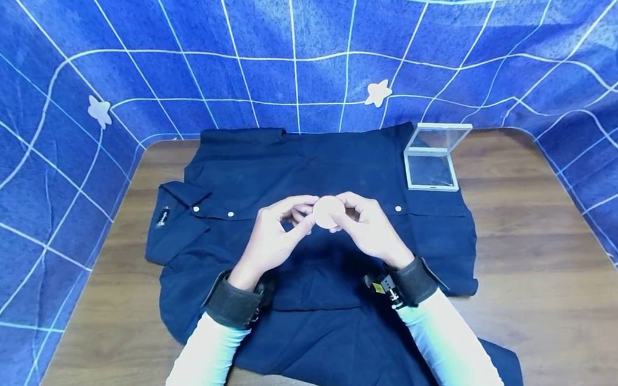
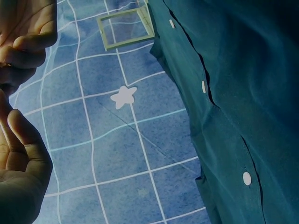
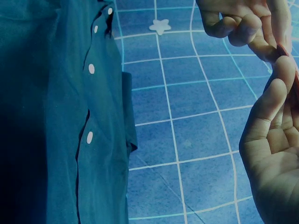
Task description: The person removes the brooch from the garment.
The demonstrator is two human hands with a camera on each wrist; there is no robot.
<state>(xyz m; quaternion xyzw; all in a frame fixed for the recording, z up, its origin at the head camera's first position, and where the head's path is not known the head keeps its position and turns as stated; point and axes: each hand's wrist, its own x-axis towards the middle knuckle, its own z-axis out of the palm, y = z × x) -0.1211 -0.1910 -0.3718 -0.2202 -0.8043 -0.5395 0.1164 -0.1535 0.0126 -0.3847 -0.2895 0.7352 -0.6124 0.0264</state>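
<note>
Disc [image 1: 327, 212], pale and round, is held up between both hands in the head view, above the dark-blue button-up shirt [image 1: 307, 163]. The left hand [image 1: 276, 234] pinches its near-left rim with curled fingers and thumb; the right hand [image 1: 370, 224] grips the other side, thumb reaching over the face and fingers bent behind. A light hold on the rim seems best, thumbs off the face to spare it smudges, with one hand secure before the other lets go. The square clear-lidded case [image 1: 432, 188] lies at the shirt's far right corner, lid raised, so a low sweep that way could catch it. The wooden table [image 1: 533, 249] offers most room right of the shirt; behind, the blue grid backdrop [image 1: 255, 35] closes off the far edge.

The left wrist view shows both hands at the picture's side, fingers bent; the disc cannot be made out there.

The right wrist view shows a thin reddish edge [image 3: 296, 86] at the right hand's fingers, probably the disc seen side-on.
</note>
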